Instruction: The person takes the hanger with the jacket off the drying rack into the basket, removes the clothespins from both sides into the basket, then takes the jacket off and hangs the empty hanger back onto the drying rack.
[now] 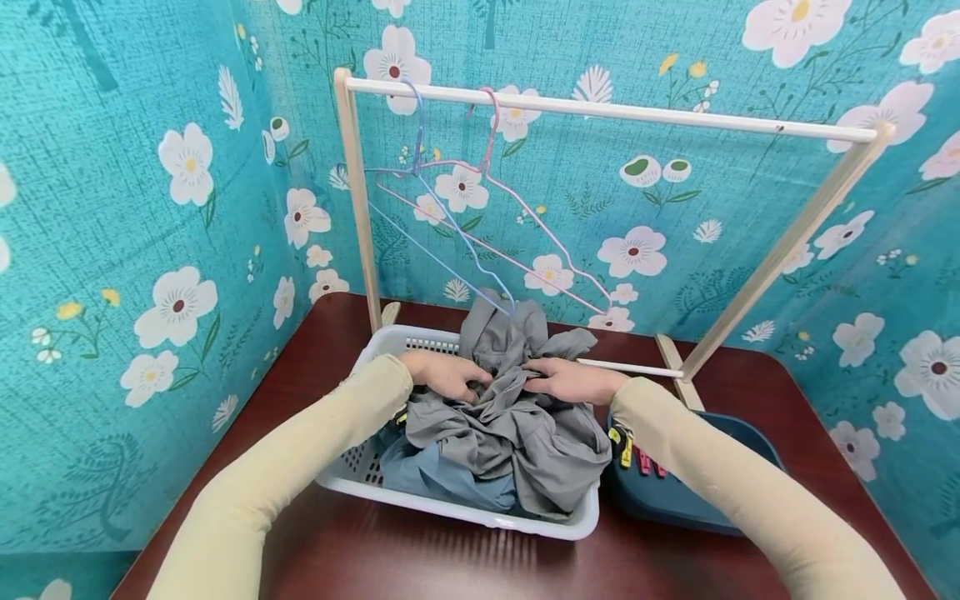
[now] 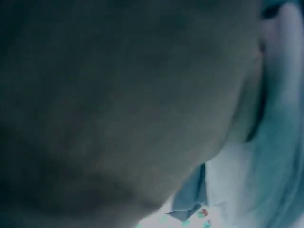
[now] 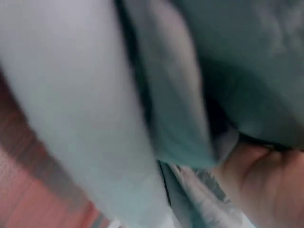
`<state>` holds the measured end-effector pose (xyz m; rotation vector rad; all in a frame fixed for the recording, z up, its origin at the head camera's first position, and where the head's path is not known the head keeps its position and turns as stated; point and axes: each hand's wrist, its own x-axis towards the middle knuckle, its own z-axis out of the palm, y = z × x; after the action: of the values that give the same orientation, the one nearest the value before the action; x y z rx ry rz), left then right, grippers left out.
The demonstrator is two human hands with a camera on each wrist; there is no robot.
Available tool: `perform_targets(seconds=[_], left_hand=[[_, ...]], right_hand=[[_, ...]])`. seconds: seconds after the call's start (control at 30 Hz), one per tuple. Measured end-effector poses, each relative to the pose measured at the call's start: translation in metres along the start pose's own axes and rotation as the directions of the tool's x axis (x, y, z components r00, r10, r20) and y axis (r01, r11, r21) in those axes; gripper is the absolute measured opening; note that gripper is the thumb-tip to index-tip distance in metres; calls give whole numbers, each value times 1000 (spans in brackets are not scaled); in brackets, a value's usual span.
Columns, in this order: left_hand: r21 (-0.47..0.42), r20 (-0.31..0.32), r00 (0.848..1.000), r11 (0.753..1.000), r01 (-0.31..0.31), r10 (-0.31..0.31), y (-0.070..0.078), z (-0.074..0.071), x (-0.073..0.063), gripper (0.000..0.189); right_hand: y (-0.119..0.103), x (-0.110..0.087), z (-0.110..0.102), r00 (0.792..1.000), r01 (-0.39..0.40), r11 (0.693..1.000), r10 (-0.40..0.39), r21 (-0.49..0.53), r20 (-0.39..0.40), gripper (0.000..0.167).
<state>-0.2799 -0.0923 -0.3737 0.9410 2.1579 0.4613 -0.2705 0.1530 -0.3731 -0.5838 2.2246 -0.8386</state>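
Observation:
A crumpled grey garment (image 1: 517,433) lies heaped in a white laundry basket (image 1: 450,504), and part of it hangs over the far rim. My left hand (image 1: 447,377) grips a fold of it on the left side, fingertips partly hidden in the cloth. From the right, my right hand (image 1: 573,382) holds another bunch of the same grey cloth. Blue-grey cloth (image 1: 446,477) lies underneath, at the front of the basket. Dark, blurred fabric (image 2: 118,104) fills most of the left wrist view. In the right wrist view, cloth partly covers my right hand (image 3: 266,185).
A rack with a white rail (image 1: 637,114) stands behind the basket. A blue hanger (image 1: 465,237) and a pink hanger (image 1: 551,237) hang on it. Right of the basket, a dark blue bin (image 1: 690,504) holds red clothespins (image 1: 651,462), partly under my right forearm. The brown table (image 1: 360,558) carries everything.

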Motion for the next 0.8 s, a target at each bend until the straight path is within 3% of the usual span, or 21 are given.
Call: perform_targets(seconds=[0.17,0.3,0.4,0.47,0.57,0.67,0.73,0.8], left_hand=[[-15,-5,1000,1000,13,-13,1,-5,-9,42],[-81,-73,997,997,0,-6,5,-18,-29,41],[-152,-160,987,988,-9,-15,4,-29,-42,42],[-205,-229,973,979,-6,-42,-1,-36,-47,41],[-308,-300,943,950,46,-143,-9,-44,-50,42],[-422,-305,917,900,113,-258,-21,-47,-46,48],[-481,-283,907,864,147,-311,-29,-47,-42,53],[-527,-257,907,835,157,-333,-37,-47,-36,60]], right_hand=[[-3,-6,-10,999,-20,999,21,-42,25,67],[-1,-20,-30,1000,7,999,-8,53,11,60],[6,-24,-41,997,49,992,-42,118,-60,51],[12,-22,-46,986,81,994,-69,71,-153,46],[23,-16,-48,947,50,998,-58,-34,-317,42],[33,-12,-49,913,-47,995,6,-91,-407,49],[38,-11,-49,914,-105,993,73,-60,-400,60],[42,-11,-49,927,-147,989,132,-15,-352,72]])
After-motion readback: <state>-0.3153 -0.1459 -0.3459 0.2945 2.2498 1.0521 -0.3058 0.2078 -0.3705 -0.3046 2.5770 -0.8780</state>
